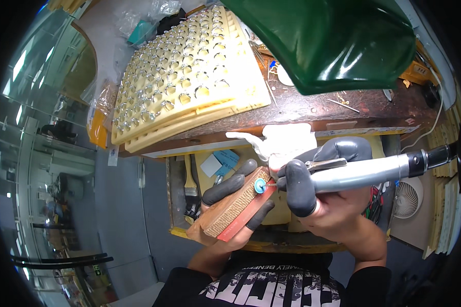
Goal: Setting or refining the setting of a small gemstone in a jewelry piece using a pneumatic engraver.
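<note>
My left hand (pixel 224 190), in black finger cots, grips a tilted block (pixel 236 211) with a brown side, a coarse tan face and a red edge. My right hand (pixel 338 207), also in black finger cots, is closed around a silver rotary handpiece (pixel 363 174) with a lever on its side. At the handpiece's thin tip sits a small blue disc (pixel 260 185), up against the far end of the tan face; whether it presses on it I cannot tell. Just beyond lies a white, crumpled, cloth-like piece (pixel 292 143) at the bench edge.
Stacked cream trays (pixel 235 105) bear many silver rings on the bench at the left. A green glossy sheet (pixel 333 46) hangs over the bench. Below, an open drawer (pixel 176 233) holds a paintbrush (pixel 190 176) and cards. A white fan (pixel 409 198) stands right.
</note>
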Available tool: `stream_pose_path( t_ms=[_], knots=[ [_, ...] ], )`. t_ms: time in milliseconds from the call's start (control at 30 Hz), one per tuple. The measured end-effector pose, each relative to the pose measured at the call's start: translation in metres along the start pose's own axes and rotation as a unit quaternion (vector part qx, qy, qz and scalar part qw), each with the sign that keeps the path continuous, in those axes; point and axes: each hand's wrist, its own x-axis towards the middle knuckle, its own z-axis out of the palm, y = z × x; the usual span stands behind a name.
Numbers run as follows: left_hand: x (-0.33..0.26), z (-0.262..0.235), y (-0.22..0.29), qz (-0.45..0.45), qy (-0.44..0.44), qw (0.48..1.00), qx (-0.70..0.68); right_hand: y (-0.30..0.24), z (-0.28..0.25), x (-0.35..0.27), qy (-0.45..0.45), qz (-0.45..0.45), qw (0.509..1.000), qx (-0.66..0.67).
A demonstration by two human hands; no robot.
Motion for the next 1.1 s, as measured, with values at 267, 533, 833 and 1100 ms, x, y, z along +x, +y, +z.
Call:
stream_pose_path(
  t_ms=[267,533,833,1100],
  knots=[
    [-0.001,0.001,-0.004,0.006,-0.010,0.996,-0.084,0.001,-0.001,-0.001,0.002,0.001,1.000,0.003],
    [-0.002,0.003,0.000,-0.006,0.028,0.999,-0.015,-0.003,-0.006,0.005,-0.030,-0.051,0.994,-0.095],
    [0.002,0.013,0.005,0.004,0.050,0.999,0.007,-0.002,-0.004,-0.001,-0.017,0.040,0.999,-0.011],
    [0.001,0.016,0.011,-0.034,0.065,0.997,-0.032,-0.001,-0.005,0.000,-0.035,-0.006,0.998,-0.056]
  ],
)
